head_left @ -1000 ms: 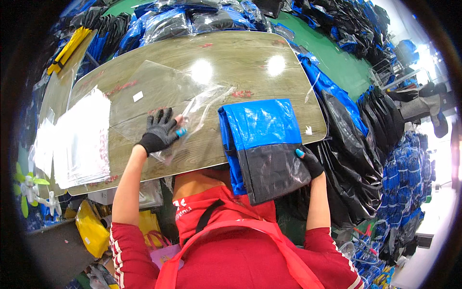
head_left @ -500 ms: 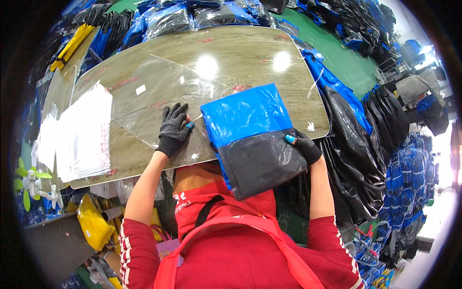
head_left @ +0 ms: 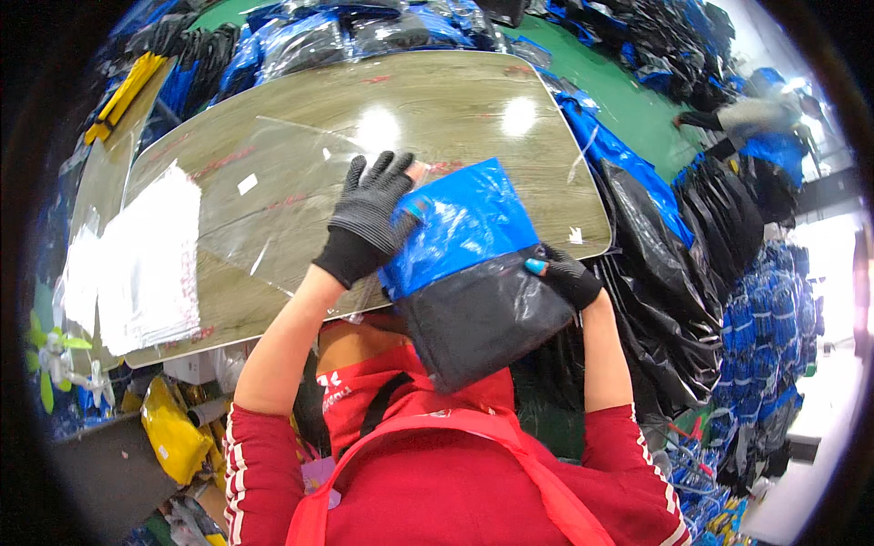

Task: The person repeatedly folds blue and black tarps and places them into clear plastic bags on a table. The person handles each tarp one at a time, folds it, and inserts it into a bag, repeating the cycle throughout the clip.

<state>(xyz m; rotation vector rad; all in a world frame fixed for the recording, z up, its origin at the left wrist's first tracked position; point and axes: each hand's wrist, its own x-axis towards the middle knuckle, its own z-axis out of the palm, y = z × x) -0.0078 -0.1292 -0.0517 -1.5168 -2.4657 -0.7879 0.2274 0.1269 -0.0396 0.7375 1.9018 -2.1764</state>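
Note:
A folded blue and black plastic bag or sheet [head_left: 482, 309] hangs tilted over the table's near edge. My right hand [head_left: 569, 278], in a dark glove, grips its right edge, the blue-tipped thumb lying on top. Over the upper left edge of the bundle is my left hand [head_left: 369, 218], gloved in grey and black. Its fingers are stretched out and its thumb is apart from them, over the blue part. Thin clear plastic film [head_left: 282, 191] lies flat on the table beside and under this hand.
White sheets [head_left: 155, 264] are stacked at the left of the wood-patterned table [head_left: 455, 100]. Black and blue bags [head_left: 655, 273] hang along its right side. More bundles [head_left: 391, 32] lie beyond the far edge. A small green fan [head_left: 55, 355] stands at far left. Another person [head_left: 760, 118] bends at upper right.
My left hand has moved up and right from the film to the bundle's left edge, its fingers spreading. The bundle has shifted slightly left, still in my right hand. Another person's arm reaches out at upper right.

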